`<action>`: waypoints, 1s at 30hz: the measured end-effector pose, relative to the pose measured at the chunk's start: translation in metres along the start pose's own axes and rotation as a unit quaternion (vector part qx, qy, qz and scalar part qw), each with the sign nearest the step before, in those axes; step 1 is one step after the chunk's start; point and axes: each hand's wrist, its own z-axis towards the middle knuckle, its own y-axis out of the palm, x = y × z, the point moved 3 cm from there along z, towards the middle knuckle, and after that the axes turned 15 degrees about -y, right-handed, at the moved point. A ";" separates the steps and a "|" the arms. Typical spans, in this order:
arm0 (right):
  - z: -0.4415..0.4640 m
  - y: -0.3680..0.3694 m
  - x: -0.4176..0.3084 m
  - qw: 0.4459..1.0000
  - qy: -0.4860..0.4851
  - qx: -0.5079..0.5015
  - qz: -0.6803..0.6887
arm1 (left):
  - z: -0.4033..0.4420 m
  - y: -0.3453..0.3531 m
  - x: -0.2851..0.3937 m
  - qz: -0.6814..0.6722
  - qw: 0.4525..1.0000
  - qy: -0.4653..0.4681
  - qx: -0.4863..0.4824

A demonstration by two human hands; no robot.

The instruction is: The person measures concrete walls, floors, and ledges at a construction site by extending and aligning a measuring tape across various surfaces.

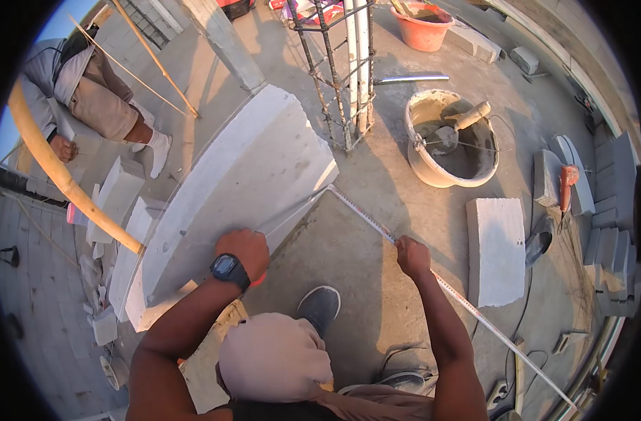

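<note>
A white measuring tape with printed marks slants from the lower right up to a bend beside the wall's end. My right hand is closed around this strip, right of my knee. From the bend, a thin pale length runs down-left along the grey block wall towards my left hand. That hand, below a black wristwatch, is closed in a fist against the wall's near side. A red piece shows just under it, probably the tape's case; the fingertips are hidden.
A mortar bucket holding a trowel stands beyond my right hand. A loose block lies right of it. Rebar rises behind the wall's end. Another person sits at left, behind a bamboo pole.
</note>
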 end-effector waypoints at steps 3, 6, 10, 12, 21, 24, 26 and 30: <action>-0.002 0.000 -0.001 1.000 0.000 0.005 0.012 | 0.001 -0.007 0.003 0.000 1.000 0.005 0.009; -0.003 -0.004 -0.004 1.000 0.003 0.020 0.015 | 0.003 -0.008 0.004 0.011 1.000 0.012 0.012; -0.003 -0.006 -0.005 1.000 0.010 0.006 0.018 | 0.005 -0.009 0.002 0.017 0.999 0.024 0.025; -0.003 -0.006 -0.006 1.000 0.009 0.007 0.021 | 0.005 -0.011 0.003 0.018 0.999 0.018 0.027; -0.007 -0.010 -0.011 0.998 -0.019 -0.040 0.039 | 0.007 -0.025 0.008 0.032 0.999 0.010 -0.002; -0.022 -0.049 -0.036 0.991 -0.023 -0.077 0.108 | -0.003 -0.032 0.017 0.045 0.998 0.042 -0.028; -0.042 -0.077 -0.063 0.986 -0.058 -0.093 0.123 | -0.007 -0.038 0.022 0.069 0.993 0.086 -0.045; -0.116 -0.145 -0.099 0.988 -0.067 -0.041 0.133 | -0.025 -0.079 0.032 0.048 0.964 0.213 -0.152</action>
